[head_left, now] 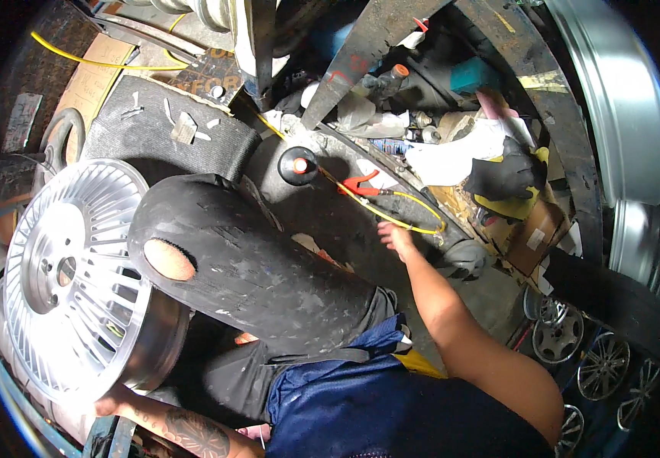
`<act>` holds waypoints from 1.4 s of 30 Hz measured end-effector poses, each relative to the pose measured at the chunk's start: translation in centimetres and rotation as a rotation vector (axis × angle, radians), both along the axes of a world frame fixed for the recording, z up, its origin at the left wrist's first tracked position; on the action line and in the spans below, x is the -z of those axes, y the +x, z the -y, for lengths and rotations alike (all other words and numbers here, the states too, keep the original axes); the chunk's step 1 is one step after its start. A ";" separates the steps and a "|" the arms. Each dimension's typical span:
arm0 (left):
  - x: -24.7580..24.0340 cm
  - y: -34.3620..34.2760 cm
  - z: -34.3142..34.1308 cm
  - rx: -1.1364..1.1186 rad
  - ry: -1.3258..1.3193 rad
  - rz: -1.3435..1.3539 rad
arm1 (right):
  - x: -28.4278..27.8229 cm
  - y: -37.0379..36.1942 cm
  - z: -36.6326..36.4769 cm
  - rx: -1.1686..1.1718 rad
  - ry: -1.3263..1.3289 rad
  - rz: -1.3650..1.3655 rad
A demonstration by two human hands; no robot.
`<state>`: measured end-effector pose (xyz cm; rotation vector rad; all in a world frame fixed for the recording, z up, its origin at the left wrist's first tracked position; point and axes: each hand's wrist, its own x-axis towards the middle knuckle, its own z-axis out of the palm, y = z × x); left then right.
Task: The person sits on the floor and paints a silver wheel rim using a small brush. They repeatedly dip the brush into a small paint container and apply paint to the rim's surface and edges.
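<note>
Likely steadies wheel [55,243] with left hand [107,402]; cannot tell grip
Perhaps reaches for hose [380,214], right fingers [388,229] released; would need grasping.

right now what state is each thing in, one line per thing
left hand: at the wheel's lower rim, fingers mostly hidden
right hand: open, near the yellow hose
silver wheel: tilted, no tyre on it
yellow hose: bent in a loop
red tool: unheld, beside the hose
black bottle: upright
black-and-yellow glove: unworn, crumpled
dark trousers: torn open at the knee
</note>
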<state>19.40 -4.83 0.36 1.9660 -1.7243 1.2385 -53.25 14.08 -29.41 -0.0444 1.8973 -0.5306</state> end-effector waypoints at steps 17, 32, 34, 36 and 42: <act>0.5 1.8 -0.3 0.017 -0.067 -0.093 | -12.3 2.1 6.3 0.442 -0.842 0.390; 0.9 1.3 0.3 0.030 -0.077 -0.114 | -9.8 4.5 12.4 -0.164 -0.998 -0.073; 0.7 1.5 -0.6 0.017 -0.075 -0.102 | -7.6 7.3 14.3 -0.084 -0.912 0.042; 0.5 1.2 -0.3 0.030 -0.077 -0.101 | -6.0 8.2 15.8 -0.216 -0.750 -0.055; -0.5 1.0 0.1 0.053 -0.072 -0.062 | -5.1 12.5 20.2 -0.578 -0.709 -0.652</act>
